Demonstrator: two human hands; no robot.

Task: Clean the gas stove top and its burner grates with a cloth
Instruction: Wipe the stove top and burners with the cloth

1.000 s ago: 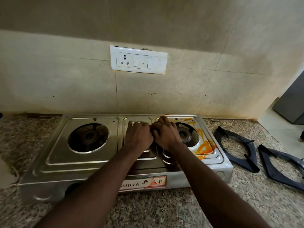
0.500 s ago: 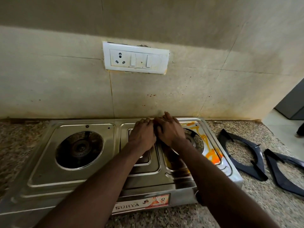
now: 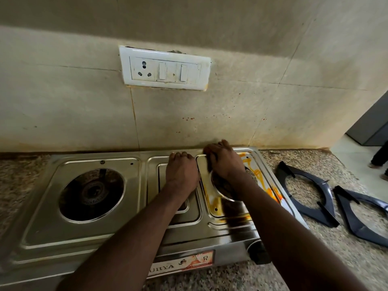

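Observation:
The steel two-burner gas stove (image 3: pixel 39 219) stands on the counter against the wall, with no grates on it. Its left burner (image 3: pixel 91 194) is uncovered. Orange stains (image 3: pixel 259 175) smear the plate around the right burner, which my right arm mostly hides. My right hand (image 3: pixel 225 161) is at the back left corner of that plate, fingers curled over a small dark cloth (image 3: pixel 207 166) pressed to the steel. My left hand (image 3: pixel 181 172) rests beside it on the middle panel, fingers curled, nothing visible in it. Two dark burner grates (image 3: pixel 308 208) (image 3: pixel 361 229) lie on the counter to the right.
The speckled granite counter (image 3: pixel 336 267) runs under and around the stove. A white switch board (image 3: pixel 164 69) sits on the tiled wall above. The stove knob (image 3: pixel 259 254) faces front right. Someone's feet (image 3: pixel 378 162) show on the floor at far right.
Both hands have slid from the middle of the stove toward its back edge. The right hand has moved right onto the stained plate, so the hands no longer touch. The view has come closer.

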